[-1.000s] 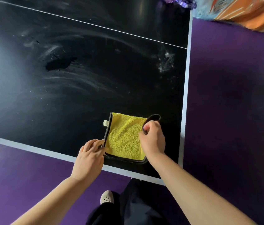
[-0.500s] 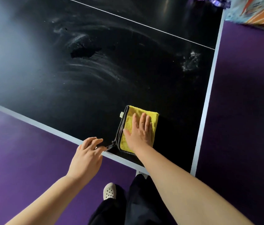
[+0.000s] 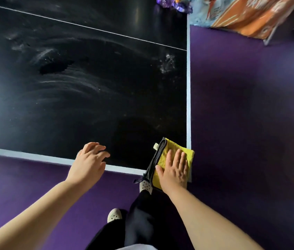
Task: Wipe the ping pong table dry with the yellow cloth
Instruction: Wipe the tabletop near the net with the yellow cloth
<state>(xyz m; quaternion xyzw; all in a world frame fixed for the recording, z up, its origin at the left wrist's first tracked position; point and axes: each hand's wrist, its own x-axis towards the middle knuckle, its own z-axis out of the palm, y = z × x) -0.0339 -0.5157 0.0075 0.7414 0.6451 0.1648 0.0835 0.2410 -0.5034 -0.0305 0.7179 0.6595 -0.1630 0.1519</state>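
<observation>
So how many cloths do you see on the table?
1: the yellow cloth at the table's near right corner, under the flat right hand. The table runs out of frame.

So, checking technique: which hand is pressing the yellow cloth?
The right hand, fingers flat on the yellow cloth at the table corner; the left hand holds nothing.

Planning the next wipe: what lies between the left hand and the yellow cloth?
Head view: only bare black tabletop and its pale edge stripe, from left hand to yellow cloth.

Tabletop [image 3: 88, 109]: we have streaked black surface open ahead and leftward.
Near right corner: our right hand [image 3: 175, 170] and the yellow cloth [image 3: 187, 154] fill it.
Far right edge: purple clutter [image 3: 171, 3] blocks us.
</observation>
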